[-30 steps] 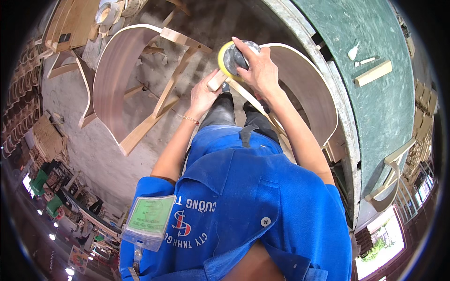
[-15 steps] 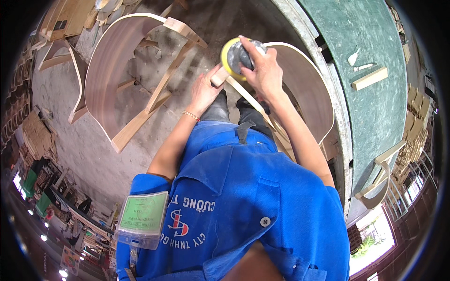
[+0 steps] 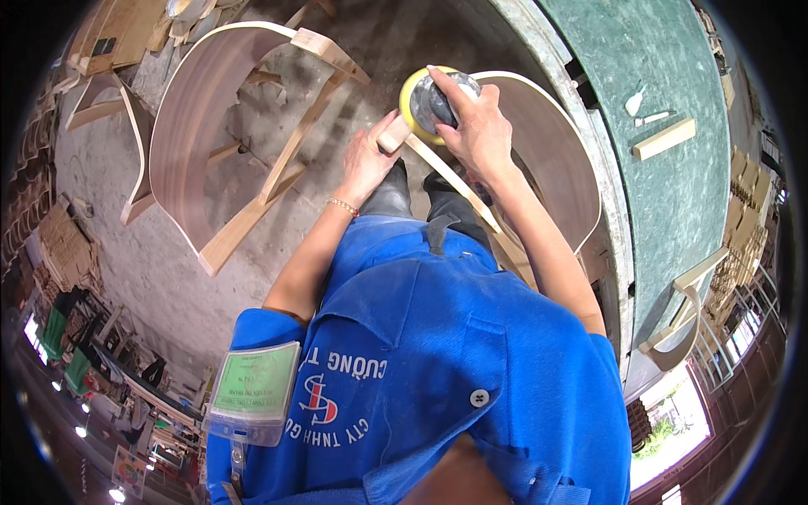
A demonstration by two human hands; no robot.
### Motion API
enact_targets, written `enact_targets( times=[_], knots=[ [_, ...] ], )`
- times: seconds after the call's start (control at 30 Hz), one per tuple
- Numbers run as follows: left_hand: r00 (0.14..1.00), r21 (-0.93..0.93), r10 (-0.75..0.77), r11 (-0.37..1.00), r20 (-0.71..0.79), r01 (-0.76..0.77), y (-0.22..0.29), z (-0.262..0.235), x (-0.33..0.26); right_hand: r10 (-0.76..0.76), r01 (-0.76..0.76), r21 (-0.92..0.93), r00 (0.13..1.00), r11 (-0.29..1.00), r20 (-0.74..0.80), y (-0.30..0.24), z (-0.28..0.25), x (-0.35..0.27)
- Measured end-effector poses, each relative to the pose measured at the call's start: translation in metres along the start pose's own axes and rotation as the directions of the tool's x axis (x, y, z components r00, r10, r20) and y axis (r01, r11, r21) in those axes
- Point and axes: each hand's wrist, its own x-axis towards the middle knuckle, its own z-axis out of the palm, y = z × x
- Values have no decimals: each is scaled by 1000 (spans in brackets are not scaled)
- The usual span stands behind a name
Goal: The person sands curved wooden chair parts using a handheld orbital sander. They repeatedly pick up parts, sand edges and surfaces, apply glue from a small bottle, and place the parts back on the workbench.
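My right hand [image 3: 481, 126] is curled over a round sander [image 3: 427, 103], a dusty grey-and-black body with a yellow rim, and my left hand [image 3: 368, 160] holds the blunt end of a wooden frame [image 3: 560, 160], right beside the sander's rim. This frame stands in front of me and to my right, alongside the table's long left edge: a broad panel bent into a deep curve, brown with fine grain on its inner face and pale along its rim, with light straight bars joined to it. The sander sits up against the frame's pale end; my fingers hide part of its body. The table [image 3: 673, 194] has a green, scuffed top with a worn whitish edge. Toward its far end lie a small white bottle [image 3: 635, 100], a slim tool [image 3: 655, 119] and a pale wood block [image 3: 665, 139]; near its right edge, closer to me, rests a smaller curved piece [image 3: 694, 324]. On the grey concrete floor [image 3: 181, 290] to my left stands a second frame [image 3: 198, 126] of the same bent shape. Stacked wooden parts [image 3: 745, 236] line the room beyond the table, and daylight comes through an opening [image 3: 673, 429] behind on my right.
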Motion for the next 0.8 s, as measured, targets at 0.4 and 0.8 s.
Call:
enact_targets(
  times=[0.4,0.8],
  knots=[
    [993,-39,96,994,-66,-98,-3,1,4,11,-11,-16,1000,1000,-6,24,5,27],
    [996,-23,73,997,-42,-74,-14,4,10,-39,42,59,998,997,-40,9,14,34]
  ],
)
